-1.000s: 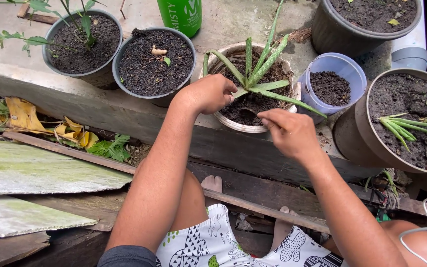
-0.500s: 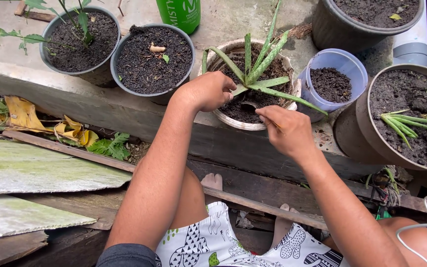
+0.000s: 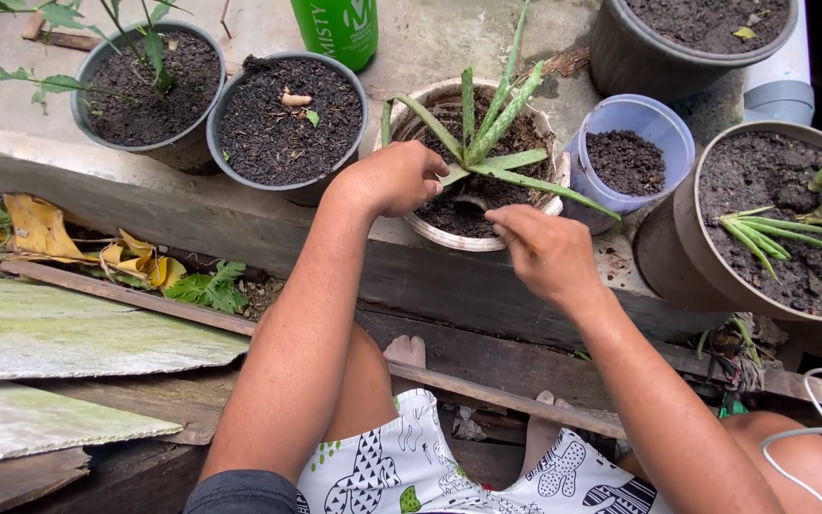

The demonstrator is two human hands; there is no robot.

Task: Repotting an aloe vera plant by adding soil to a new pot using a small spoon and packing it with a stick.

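Left hand (image 3: 394, 178) stays curled on the aloe plant (image 3: 480, 143) base in the white pot (image 3: 449, 235). Right hand (image 3: 544, 252), closed around a thin spoon (image 3: 476, 204), has dipped its tip further into the pot's soil, near rim side.

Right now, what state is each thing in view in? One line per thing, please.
left hand: closed around the base of the aloe plant
right hand: gripping a small tool, tip in the soil
aloe plant: upright in the white pot
white pot: partly filled with soil
clear cup: upright, some soil inside
middle black pot: full of soil
green bottle: standing
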